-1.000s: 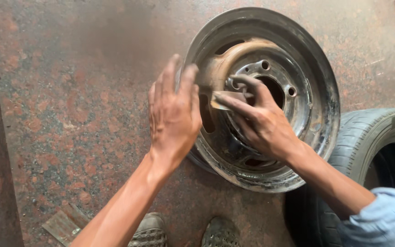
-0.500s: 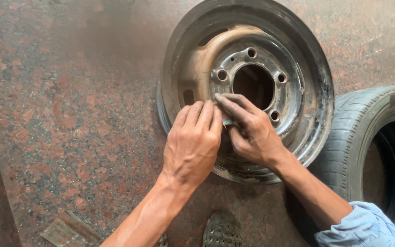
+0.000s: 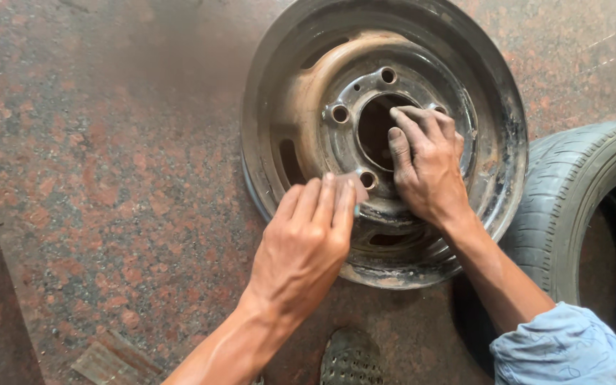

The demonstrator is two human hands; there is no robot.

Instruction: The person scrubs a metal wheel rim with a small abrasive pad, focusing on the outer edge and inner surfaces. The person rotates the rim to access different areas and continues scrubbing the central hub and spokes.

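Right hand [image 3: 425, 167] shifted onto rusty wheel rim [image 3: 383, 135] hub, flat, left hand [image 3: 308, 239] pressing half-hidden sandpaper [image 3: 354, 187].

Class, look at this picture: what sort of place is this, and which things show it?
Probably a tyre or wheel repair workshop: a rusty steel wheel rim lies on the stone floor, with a loose tyre beside it.
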